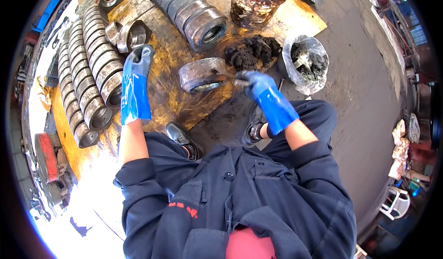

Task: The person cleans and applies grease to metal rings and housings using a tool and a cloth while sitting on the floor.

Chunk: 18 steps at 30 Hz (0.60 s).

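Observation:
My left hand (137, 61), in a long blue glove with dark stains, has its fingers curled in beside an upright metal ring (123, 38). The glove overlaps the ring's lower edge; whether it grips anything is hidden. My right hand (258, 84), gloved the same way, is closed with the fingertips pointing left. A thin brownish thing at its fingers reaches toward a greasy thick metal ring (199, 69) lying in front of me; its kind is unclear. Just beyond that hand sits a heap of black grease-like paste (254, 52).
Rows of metal rings (102, 58) lie at the left, and a larger row (187, 13) lies at the far middle. A stained bucket (256, 5) holds rings. A plastic-lined container (310, 64) with black paste stands right. A stained board (168, 106) lies beneath.

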Each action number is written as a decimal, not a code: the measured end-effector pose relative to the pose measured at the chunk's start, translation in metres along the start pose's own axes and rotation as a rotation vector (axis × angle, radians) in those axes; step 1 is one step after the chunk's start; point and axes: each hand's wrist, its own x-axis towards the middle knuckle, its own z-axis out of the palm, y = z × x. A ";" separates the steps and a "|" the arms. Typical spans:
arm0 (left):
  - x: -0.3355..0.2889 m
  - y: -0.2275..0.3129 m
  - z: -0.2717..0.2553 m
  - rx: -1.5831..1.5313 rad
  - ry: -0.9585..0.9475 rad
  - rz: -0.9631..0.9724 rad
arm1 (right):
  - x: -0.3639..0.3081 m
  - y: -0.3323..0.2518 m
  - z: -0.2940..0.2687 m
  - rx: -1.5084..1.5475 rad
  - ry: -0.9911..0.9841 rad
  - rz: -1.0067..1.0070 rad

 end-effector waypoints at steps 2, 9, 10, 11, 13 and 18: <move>0.002 -0.004 -0.007 0.033 0.037 0.017 | -0.004 -0.051 -0.006 -0.312 -0.075 0.113; -0.002 0.008 -0.001 0.051 0.058 0.026 | 0.009 -0.015 -0.012 -0.138 0.116 0.054; -0.006 0.016 -0.007 0.082 0.064 0.023 | 0.005 -0.023 -0.011 -0.174 0.040 0.051; -0.010 0.022 -0.012 0.112 0.069 0.020 | 0.001 -0.032 -0.009 -0.212 -0.035 0.050; -0.008 0.013 -0.019 0.120 0.094 0.056 | 0.001 -0.057 -0.004 -0.351 0.020 0.063; 0.004 0.005 -0.009 0.090 0.076 0.072 | 0.034 -0.028 0.006 -0.219 0.151 0.068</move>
